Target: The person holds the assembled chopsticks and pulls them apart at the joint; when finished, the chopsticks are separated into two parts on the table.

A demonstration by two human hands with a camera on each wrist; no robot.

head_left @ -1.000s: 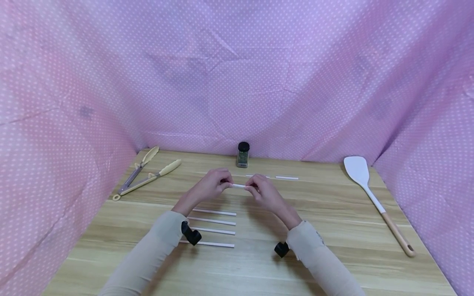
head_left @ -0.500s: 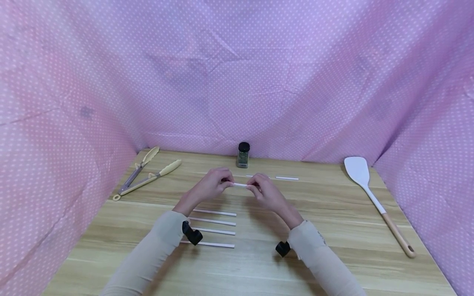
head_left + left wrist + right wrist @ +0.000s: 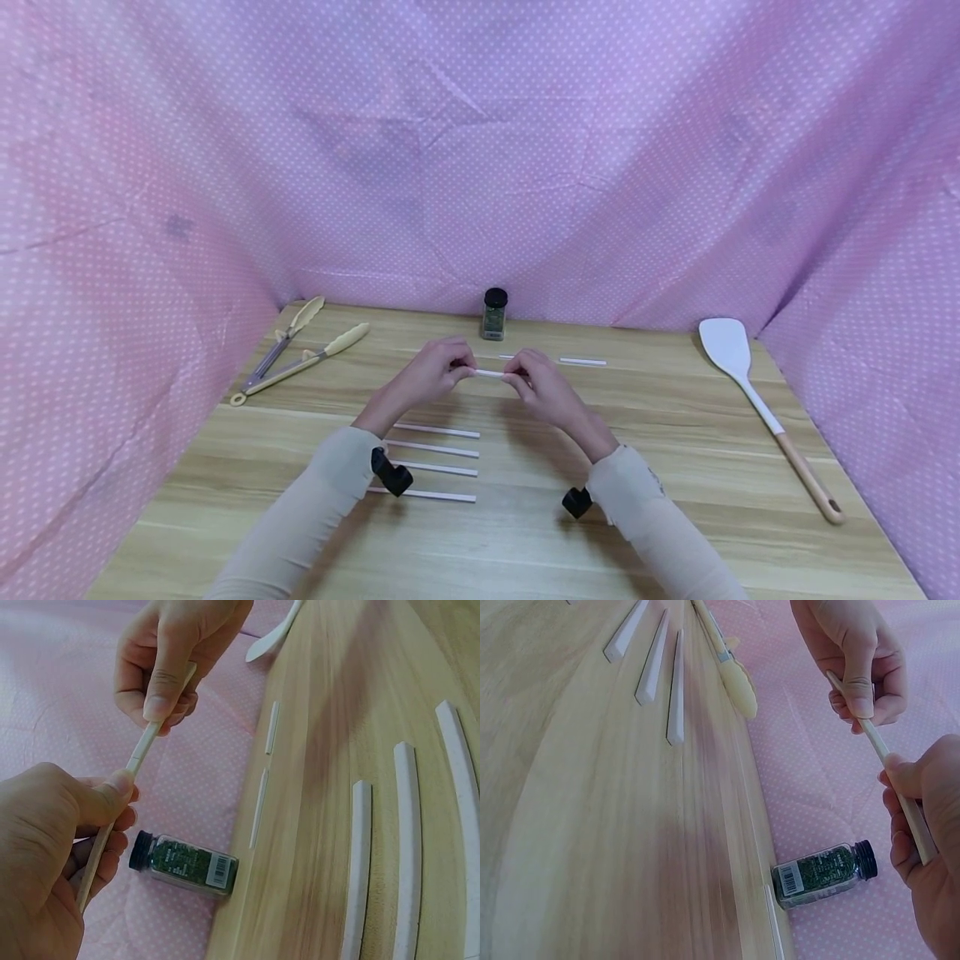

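A thin white stick [image 3: 490, 373] is held above the table between both hands. The left hand [image 3: 433, 372] pinches its left part between thumb and fingers; the right hand [image 3: 545, 388] pinches its right part. In the left wrist view a fine line crosses the stick [image 3: 142, 746] between the two thumbs. Several longer white sticks [image 3: 437, 470] lie in a row near the left forearm, their left ends partly hidden by it. Two short white pieces lie behind the hands, one [image 3: 582, 362] in full view and the other [image 3: 507, 357] partly covered by the right hand.
A jar with a black lid [image 3: 494, 315] stands at the table's back edge. Spread tongs [image 3: 300, 358] lie at the back left. A white spatula with a wooden handle [image 3: 757, 404] lies along the right side. Pink dotted cloth [image 3: 480, 167] hangs around the table.
Both hands have shifted very slightly to the right in the head view, along with the rest of the scene. Their pinch on the stick looks the same.
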